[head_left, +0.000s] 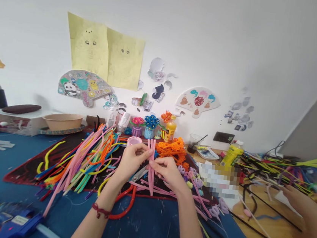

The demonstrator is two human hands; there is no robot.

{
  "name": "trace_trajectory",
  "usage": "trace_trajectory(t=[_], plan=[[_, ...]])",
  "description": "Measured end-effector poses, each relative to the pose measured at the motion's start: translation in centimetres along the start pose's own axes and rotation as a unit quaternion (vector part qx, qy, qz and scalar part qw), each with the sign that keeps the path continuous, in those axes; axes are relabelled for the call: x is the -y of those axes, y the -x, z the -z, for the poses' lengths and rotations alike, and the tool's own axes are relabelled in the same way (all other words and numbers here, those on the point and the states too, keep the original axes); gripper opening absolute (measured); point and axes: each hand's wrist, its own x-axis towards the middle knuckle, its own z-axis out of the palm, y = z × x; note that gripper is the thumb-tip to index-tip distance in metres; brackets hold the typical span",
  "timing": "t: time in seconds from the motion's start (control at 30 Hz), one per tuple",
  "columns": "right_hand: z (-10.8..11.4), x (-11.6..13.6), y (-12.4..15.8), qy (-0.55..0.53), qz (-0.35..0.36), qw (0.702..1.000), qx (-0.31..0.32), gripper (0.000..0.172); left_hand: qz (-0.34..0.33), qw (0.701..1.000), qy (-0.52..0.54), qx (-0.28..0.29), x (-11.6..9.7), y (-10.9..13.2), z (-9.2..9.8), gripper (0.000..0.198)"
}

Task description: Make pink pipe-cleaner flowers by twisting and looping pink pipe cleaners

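Several pink pipe cleaners (151, 177) stand upright as a small bundle between my two hands. My left hand (135, 158) pinches them near the top, thumb and fingers pressed together. Just below and to the right, my right hand (166, 171) grips the same bundle with thumb and forefinger. Under my hands lie scissors with red handles (128, 207), their blades partly hidden by the left hand. More pink pipe cleaners lie loose on the dark mat (26, 174) around the bundle. A pink round container (134, 140) stands just behind my left hand.
Many coloured pipe cleaners (85, 160) are heaped at left. Orange pipe-cleaner pieces (174, 151) and finished flower pots (149, 132) stand at the back. A blue glue gun (20, 225) lies front left. At right, another person's hand (303, 208) is over the wooden table (274, 231).
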Motion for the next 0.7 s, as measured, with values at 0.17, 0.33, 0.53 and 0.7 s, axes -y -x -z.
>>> trace_trajectory(t=[0.17, 0.33, 0.53, 0.7], plan=[[0.03, 0.27, 0.18, -0.021, -0.016, 1.0, 0.008, 0.045, -0.011, 1.0, -0.011, 0.018, -0.14, -0.01, 0.01, 0.026], [0.03, 0.29, 0.22, -0.028, -0.017, 0.999, 0.009, 0.045, -0.019, 0.999, -0.02, 0.03, -0.19, 0.07, 0.04, 0.024], [0.08, 0.01, 0.13, -0.035, -0.012, 0.999, 0.014, 0.045, -0.024, 0.999, -0.025, 0.041, -0.05, 0.15, -0.02, 0.024], [0.21, -0.24, 0.08, -0.023, 0.001, 1.0, 0.018, 0.043, -0.023, 0.998, -0.034, 0.04, -0.09, 0.15, -0.06, 0.024]])
